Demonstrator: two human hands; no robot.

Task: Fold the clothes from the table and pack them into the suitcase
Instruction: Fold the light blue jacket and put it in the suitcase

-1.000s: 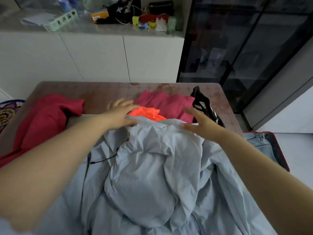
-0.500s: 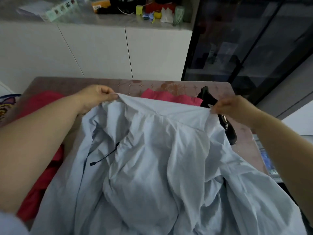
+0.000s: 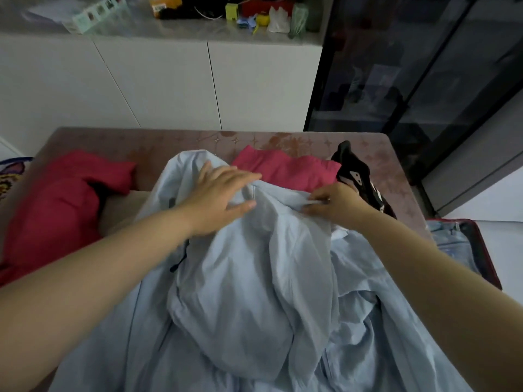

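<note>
A crumpled light blue jacket (image 3: 249,292) covers the near half of the brown table (image 3: 158,142). My left hand (image 3: 220,199) lies flat on the jacket's upper part with fingers straight. My right hand (image 3: 334,203) pinches the jacket's top edge just to the right of it. Behind the jacket lie a pink garment (image 3: 285,171), a black garment with white marks (image 3: 359,176) at the right, and a red garment (image 3: 56,202) at the left. The red suitcase (image 3: 478,250) stands open on the floor to the right of the table, with pale denim inside.
A white cabinet (image 3: 158,80) with a cluttered countertop stands behind the table. A dark glass cabinet (image 3: 410,66) is at the back right. A patterned rug (image 3: 8,176) shows at the far left edge.
The jacket's top edge, held up and stretched by both hands half a second ago, is now down on the table. My left hand let go and lies flat; both hands moved closer together.
</note>
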